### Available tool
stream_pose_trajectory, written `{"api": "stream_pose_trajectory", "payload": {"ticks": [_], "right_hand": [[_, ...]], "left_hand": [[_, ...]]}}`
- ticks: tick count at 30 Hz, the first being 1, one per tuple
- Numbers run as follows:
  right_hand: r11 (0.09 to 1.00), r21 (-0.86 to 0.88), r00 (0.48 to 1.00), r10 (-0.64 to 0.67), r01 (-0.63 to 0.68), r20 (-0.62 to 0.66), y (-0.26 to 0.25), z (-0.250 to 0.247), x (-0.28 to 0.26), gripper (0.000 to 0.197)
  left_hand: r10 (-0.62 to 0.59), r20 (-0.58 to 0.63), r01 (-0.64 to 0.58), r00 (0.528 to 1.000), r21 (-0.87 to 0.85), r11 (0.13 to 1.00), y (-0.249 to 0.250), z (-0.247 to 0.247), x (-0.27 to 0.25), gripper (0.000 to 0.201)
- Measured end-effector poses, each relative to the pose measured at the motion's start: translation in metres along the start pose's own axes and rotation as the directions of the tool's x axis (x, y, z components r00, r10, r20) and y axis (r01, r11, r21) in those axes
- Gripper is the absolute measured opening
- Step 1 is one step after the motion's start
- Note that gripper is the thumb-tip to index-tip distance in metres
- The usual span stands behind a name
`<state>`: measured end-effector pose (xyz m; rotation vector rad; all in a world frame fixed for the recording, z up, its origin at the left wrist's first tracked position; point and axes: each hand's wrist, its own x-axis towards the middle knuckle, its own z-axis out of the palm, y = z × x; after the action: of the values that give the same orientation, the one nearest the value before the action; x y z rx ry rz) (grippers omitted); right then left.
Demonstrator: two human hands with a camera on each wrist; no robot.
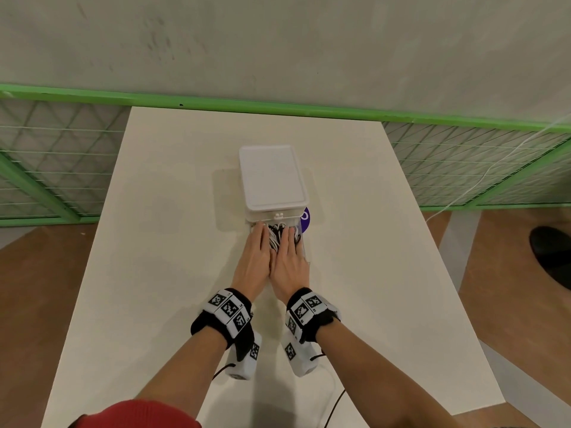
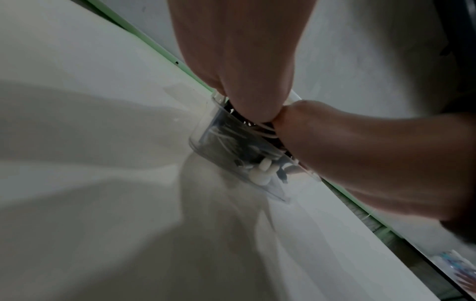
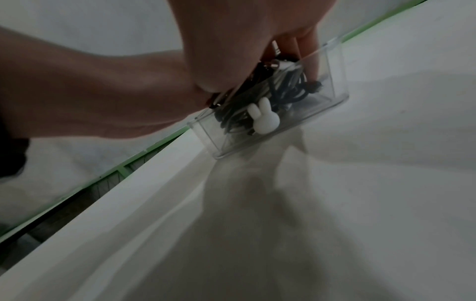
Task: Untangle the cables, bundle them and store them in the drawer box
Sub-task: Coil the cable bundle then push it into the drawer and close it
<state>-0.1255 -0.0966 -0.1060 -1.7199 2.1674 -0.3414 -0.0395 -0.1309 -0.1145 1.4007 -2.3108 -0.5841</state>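
A white drawer box [image 1: 272, 177] stands mid-table with its clear drawer [image 3: 316, 110] pulled out toward me. Black and white cables [image 1: 276, 234] fill the drawer in a coiled mass. My left hand [image 1: 258, 251] and right hand [image 1: 290, 254] lie side by side, flat on top of the cables, fingers straight and pointing at the box. In the right wrist view, my right hand's fingers [image 3: 306, 48] reach down inside the drawer's far side among the cables [image 3: 288, 87]. A white rabbit-shaped knob [image 3: 262, 118] sits on the drawer front, also seen as the knob [image 2: 262, 173] in the left wrist view.
The white table [image 1: 154, 242] runs to a green mesh fence [image 1: 463, 168] at the back and sides. A purple round object [image 1: 306, 219] lies against the box's right side. A dark object [image 1: 550, 254] rests on the floor at the right.
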Motion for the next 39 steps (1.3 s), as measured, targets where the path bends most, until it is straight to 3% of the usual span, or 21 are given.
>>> {"api": "stream_pose_trajectory", "payload": {"ticks": [2,4,7,10,13,15,17,19,22,25,28,30,32,34,37,39], "right_hand": [[0.999,0.029,0.999,-0.041,0.041,-0.011,-0.001,-0.007,-0.004,0.080],[0.998,0.050,0.999,-0.037,0.038,-0.018,-0.003,-0.010,-0.004,0.070],[0.993,0.098,0.997,-0.072,0.072,0.004,-0.001,-0.010,-0.003,0.053],[0.969,0.235,0.997,-0.066,0.071,-0.031,0.003,-0.011,-0.010,0.064],[0.908,0.417,0.998,-0.010,0.032,-0.054,0.011,-0.016,-0.012,0.063],[0.849,0.528,0.996,0.022,0.027,-0.085,0.012,-0.021,-0.016,0.057],[0.782,0.624,0.991,0.080,0.002,-0.103,0.015,-0.024,-0.017,0.063],[0.737,0.675,0.983,0.151,-0.040,-0.107,0.018,-0.025,-0.016,0.067],[0.680,0.726,0.949,0.286,-0.105,-0.130,0.019,-0.024,-0.011,0.053],[0.528,0.842,0.895,0.422,-0.114,-0.143,0.015,-0.022,-0.009,0.046],[0.440,0.890,0.875,0.470,-0.118,-0.117,0.016,-0.022,-0.009,0.053],[0.510,0.852,0.894,0.428,-0.116,-0.135,0.018,-0.020,-0.009,0.045],[0.677,0.733,0.923,0.316,-0.059,-0.218,0.018,-0.019,-0.010,0.035],[0.782,0.624,0.941,0.202,0.013,-0.272,0.019,-0.016,-0.012,0.035],[0.822,0.569,0.950,0.179,0.000,-0.258,0.015,-0.016,-0.012,0.034],[0.818,0.572,0.970,0.183,-0.060,-0.160,0.012,-0.019,-0.013,0.037]], "left_hand": [[0.064,0.095,-0.072,0.993,0.086,0.994,-0.006,0.008,-0.002,0.054],[0.144,0.076,-0.154,0.987,0.139,0.978,-0.006,0.007,-0.005,0.052],[0.262,0.173,-0.299,0.949,0.241,0.923,-0.006,0.006,-0.008,0.051],[0.207,0.186,-0.238,0.961,0.167,0.957,-0.002,0.001,-0.007,0.054],[0.151,0.247,-0.186,0.957,0.127,0.974,0.000,0.002,-0.005,0.083],[0.134,0.227,-0.174,0.965,0.168,0.970,0.005,0.002,-0.004,0.075],[0.135,0.207,-0.179,0.969,0.211,0.961,0.006,0.004,-0.005,0.060],[0.182,0.196,-0.224,0.964,0.223,0.949,0.005,0.005,-0.006,0.058],[0.228,0.173,-0.261,0.958,0.203,0.944,0.005,0.008,-0.007,0.065],[0.191,0.185,-0.224,0.964,0.176,0.959,0.003,0.014,-0.007,0.096],[0.161,0.155,-0.192,0.975,0.214,0.958,0.006,0.015,-0.007,0.090],[0.146,0.117,-0.169,0.982,0.219,0.961,0.007,0.014,-0.007,0.079],[0.166,0.049,-0.173,0.985,0.219,0.960,0.009,0.017,-0.007,0.073],[0.185,-0.001,-0.181,0.983,0.215,0.960,0.010,0.018,-0.008,0.071],[0.212,-0.046,-0.192,0.976,0.272,0.943,0.008,0.020,-0.009,0.074],[0.245,-0.060,-0.217,0.968,0.296,0.930,0.007,0.022,-0.011,0.076]]}}
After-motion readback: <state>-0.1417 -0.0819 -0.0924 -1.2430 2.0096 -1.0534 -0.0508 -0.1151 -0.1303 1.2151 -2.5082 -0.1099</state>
